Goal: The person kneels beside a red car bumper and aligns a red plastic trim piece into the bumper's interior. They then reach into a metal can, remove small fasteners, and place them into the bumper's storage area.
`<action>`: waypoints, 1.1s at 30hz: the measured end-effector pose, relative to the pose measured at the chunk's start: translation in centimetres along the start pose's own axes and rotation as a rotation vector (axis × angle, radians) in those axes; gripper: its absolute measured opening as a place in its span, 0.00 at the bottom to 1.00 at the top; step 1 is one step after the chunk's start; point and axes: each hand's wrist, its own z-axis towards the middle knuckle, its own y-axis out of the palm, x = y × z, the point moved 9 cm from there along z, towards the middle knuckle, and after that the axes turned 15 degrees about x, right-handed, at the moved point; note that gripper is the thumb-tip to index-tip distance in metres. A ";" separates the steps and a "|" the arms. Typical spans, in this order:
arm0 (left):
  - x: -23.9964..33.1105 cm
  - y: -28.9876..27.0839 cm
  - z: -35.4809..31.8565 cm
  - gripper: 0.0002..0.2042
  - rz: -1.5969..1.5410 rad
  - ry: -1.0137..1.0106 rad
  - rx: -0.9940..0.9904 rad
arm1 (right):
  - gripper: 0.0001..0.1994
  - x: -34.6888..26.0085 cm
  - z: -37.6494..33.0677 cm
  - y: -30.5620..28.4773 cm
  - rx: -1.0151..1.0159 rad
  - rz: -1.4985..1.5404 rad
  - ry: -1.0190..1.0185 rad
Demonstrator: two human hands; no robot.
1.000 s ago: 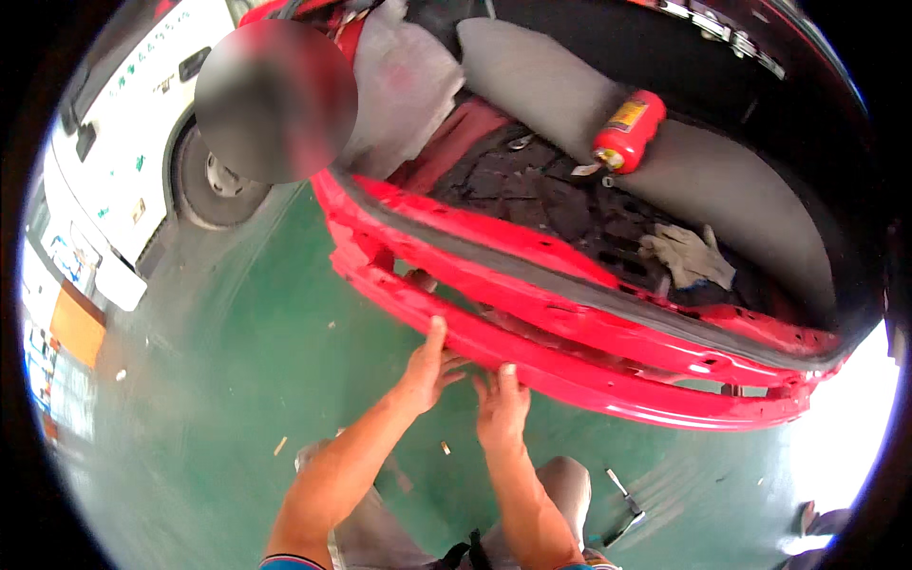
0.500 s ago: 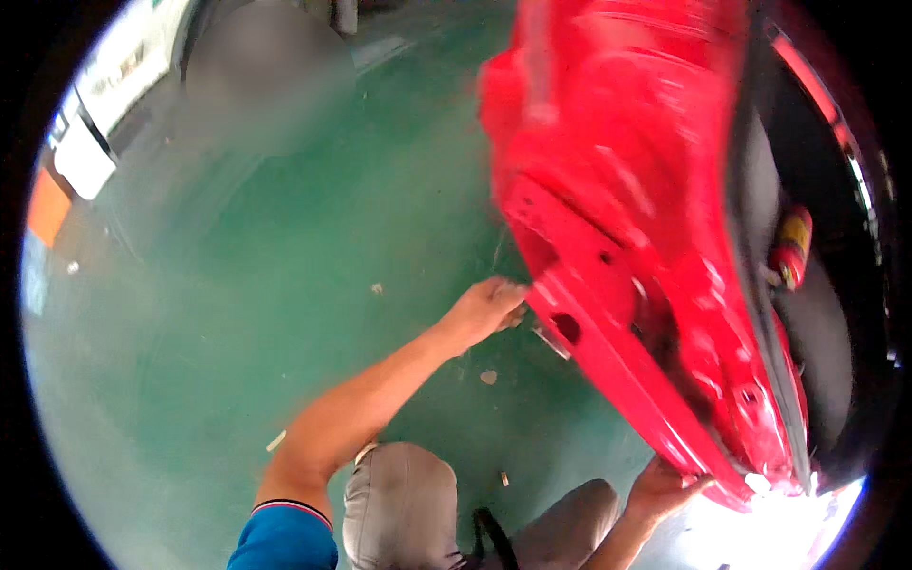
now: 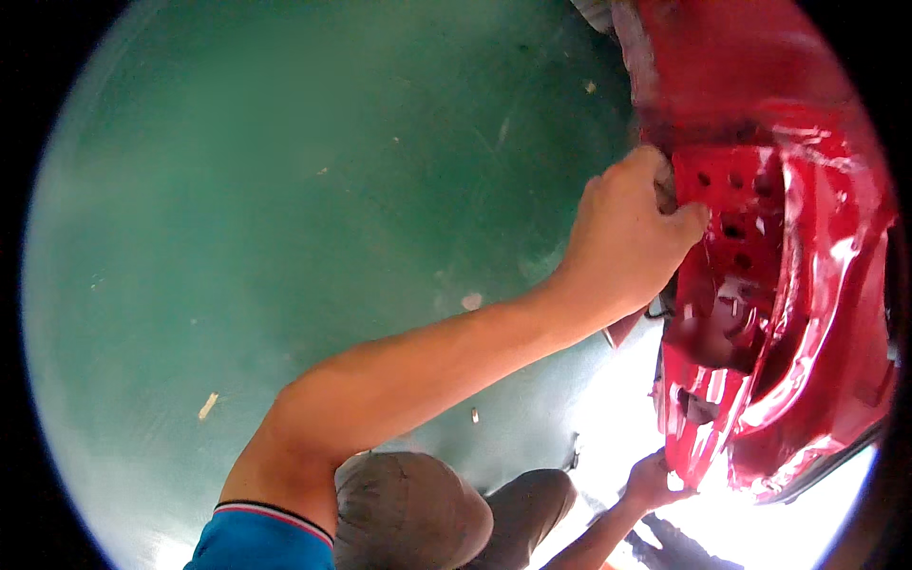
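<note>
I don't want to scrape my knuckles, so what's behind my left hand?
Around the left hand, green floor shows on one side, red car metal with dark holes on the other. Whatever lies directly behind the hand is covered, so I can't tell.

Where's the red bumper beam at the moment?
In the head view, the red bumper beam is at right, along the red car body, between the left hand above and the right hand at its lower end.

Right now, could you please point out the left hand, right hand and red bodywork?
Left hand [image 3: 627, 230], head view: its back.
Right hand [image 3: 654, 483], head view: its middle.
Red bodywork [image 3: 817, 285], head view: middle section.
</note>
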 end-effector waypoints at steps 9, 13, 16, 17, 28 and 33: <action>-0.1 1.4 -0.5 0.07 0.022 0.079 0.054 | 0.43 -0.3 -0.9 1.7 -0.293 0.153 0.285; 0.5 2.0 -1.4 0.07 0.017 0.070 0.037 | 0.48 -1.9 0.2 0.4 -0.156 0.039 0.072; 1.5 1.6 -1.8 0.08 0.116 0.139 0.055 | 0.42 -1.9 -1.0 0.8 -0.025 0.034 0.044; 1.9 1.4 -1.8 0.09 0.162 0.172 0.069 | 0.40 -1.8 -1.3 0.8 0.039 0.029 0.028; 3.1 0.7 -0.9 0.19 0.374 0.269 0.145 | 0.42 -0.8 -1.7 2.1 -0.112 0.054 0.025; 8.9 2.1 -3.8 0.36 0.562 0.922 0.252 | 0.43 -1.9 -0.9 1.7 -0.172 0.064 0.015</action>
